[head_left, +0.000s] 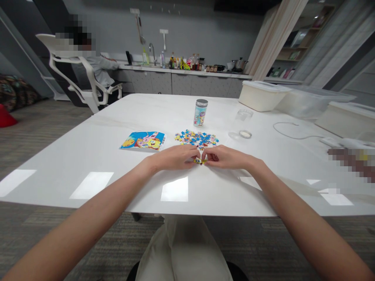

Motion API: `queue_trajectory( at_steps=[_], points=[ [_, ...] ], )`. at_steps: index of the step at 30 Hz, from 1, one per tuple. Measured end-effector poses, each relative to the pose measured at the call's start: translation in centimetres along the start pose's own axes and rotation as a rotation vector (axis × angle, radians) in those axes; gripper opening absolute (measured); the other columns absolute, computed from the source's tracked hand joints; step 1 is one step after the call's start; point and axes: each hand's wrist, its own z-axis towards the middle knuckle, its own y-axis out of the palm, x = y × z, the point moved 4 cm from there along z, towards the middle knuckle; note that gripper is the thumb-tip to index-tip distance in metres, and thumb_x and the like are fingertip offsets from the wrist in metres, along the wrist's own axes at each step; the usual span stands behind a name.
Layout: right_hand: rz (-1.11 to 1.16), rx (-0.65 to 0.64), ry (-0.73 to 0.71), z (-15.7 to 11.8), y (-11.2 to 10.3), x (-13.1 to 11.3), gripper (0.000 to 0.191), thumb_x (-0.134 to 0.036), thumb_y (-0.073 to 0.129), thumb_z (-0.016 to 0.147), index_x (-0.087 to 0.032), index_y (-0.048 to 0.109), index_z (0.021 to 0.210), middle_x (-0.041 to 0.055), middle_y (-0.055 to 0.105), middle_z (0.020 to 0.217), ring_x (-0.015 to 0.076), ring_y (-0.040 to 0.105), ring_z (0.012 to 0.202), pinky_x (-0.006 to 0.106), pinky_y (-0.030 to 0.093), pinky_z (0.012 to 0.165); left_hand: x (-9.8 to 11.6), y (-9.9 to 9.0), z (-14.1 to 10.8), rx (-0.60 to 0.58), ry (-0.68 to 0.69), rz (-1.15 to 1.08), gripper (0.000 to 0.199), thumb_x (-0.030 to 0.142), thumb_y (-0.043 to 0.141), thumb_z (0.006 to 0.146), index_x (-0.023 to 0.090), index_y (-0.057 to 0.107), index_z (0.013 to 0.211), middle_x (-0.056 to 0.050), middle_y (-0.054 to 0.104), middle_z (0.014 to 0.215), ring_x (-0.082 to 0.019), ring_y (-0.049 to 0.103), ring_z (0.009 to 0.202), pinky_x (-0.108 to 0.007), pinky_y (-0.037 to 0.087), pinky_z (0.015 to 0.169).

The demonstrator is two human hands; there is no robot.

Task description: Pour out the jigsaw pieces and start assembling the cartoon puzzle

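Between my two hands, a few yellow puzzle pieces (199, 161) lie on the white table (117, 164). My left hand (182, 157) pinches at their left side, and my right hand (224, 157) pinches at their right side; both rest on the tabletop with fingertips nearly meeting. Just beyond the fingers spreads a loose heap of blue, yellow and pink puzzle pieces (197, 137). A colourful cartoon picture sheet (144, 140) lies to the left of the heap. Behind the heap a printed canister (200, 113) stands upright with its grey lid on.
Right of the heap are a clear jar (242, 119) and a round lid (245, 134). Lidded bins (263, 96) line the table's right side, near a grey cable (288, 136). A person (101, 68) sits at the back left, by a counter with bottles.
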Motion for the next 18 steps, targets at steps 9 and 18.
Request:
queue_trajectory(
  at_steps=[9, 18],
  points=[
    [-0.028, -0.009, 0.005, 0.04, 0.03, 0.01, 0.010, -0.023, 0.052, 0.087, -0.021, 0.061, 0.092, -0.0040, 0.051, 0.063, 0.0112, 0.044, 0.057, 0.023, 0.032, 0.056, 0.15, 0.01, 0.08, 0.014, 0.046, 0.004, 0.012, 0.016, 0.052, 0.090, 0.020, 0.062, 0.095, -0.006, 0.064, 0.103, -0.016, 0.059, 0.092, -0.028, 0.047, 0.083],
    [-0.082, 0.174, 0.101, 0.05, -0.57, 0.49, 0.022, -0.031, 0.050, 0.091, -0.020, 0.057, 0.108, 0.0037, 0.061, 0.086, 0.0179, 0.057, 0.077, 0.030, 0.044, 0.071, -0.39, -0.61, -0.24, 0.006, -0.016, 0.210, 0.021, 0.009, 0.044, 0.088, 0.017, 0.055, 0.103, -0.009, 0.060, 0.109, -0.018, 0.057, 0.100, -0.030, 0.045, 0.088]
  ],
)
